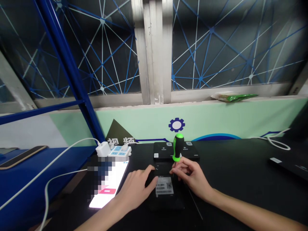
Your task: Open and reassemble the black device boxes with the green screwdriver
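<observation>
A small black box (166,195) with a white label (164,186) lies on the black table in front of me. My left hand (136,187) rests on its left edge with the fingers pressed down flat on it. My right hand (190,175) pinches the thin shaft of a screwdriver with a green and black handle (178,147), standing upright with its tip on the box's far part.
Another black box (176,151) lies just behind. A lit phone (108,186) lies to the left, beside a white power strip (116,150) with a charger and cables. A white cable (276,141) and a dark flat device (288,165) sit at the right. A blue frame post (69,70) stands at the left.
</observation>
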Action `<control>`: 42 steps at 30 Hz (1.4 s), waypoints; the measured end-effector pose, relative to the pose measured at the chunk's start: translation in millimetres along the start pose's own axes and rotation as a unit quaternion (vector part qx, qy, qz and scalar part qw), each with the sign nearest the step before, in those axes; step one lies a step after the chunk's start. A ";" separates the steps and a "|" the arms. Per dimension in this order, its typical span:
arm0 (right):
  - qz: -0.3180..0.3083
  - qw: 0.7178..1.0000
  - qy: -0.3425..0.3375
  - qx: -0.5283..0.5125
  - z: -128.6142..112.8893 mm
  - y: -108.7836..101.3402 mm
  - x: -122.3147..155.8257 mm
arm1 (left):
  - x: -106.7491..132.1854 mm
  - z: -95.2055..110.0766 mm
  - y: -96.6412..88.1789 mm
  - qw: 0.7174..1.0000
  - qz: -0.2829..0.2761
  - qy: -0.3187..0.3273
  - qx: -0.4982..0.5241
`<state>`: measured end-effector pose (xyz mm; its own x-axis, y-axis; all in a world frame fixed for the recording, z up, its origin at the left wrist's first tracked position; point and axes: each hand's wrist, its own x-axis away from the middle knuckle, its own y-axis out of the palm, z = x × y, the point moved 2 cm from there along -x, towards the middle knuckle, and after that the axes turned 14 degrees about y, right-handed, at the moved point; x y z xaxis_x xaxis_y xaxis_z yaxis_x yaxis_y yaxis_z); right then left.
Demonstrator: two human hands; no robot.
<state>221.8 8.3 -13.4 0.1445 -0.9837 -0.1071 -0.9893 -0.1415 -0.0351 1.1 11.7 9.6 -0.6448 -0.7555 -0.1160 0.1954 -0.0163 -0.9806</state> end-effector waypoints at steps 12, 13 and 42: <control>-0.025 0.999 -0.034 0.031 -5.5 1.0 5.5 | -0.4 0.3 -0.8 1.000 0.004 0.007 -0.009; -0.027 0.999 -0.033 0.030 -4.6 0.9 5.5 | -0.4 0.5 -1.3 1.000 0.004 0.007 -0.009; -0.002 1.000 0.000 0.030 -0.2 1.7 0.9 | 0.2 0.1 -0.6 1.000 0.005 0.000 0.000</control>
<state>220.3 7.2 -13.3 0.1488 -0.9832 -0.1060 -0.9857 -0.1388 -0.0958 0.9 11.5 10.2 -0.6434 -0.7550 -0.1266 0.2021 -0.0080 -0.9793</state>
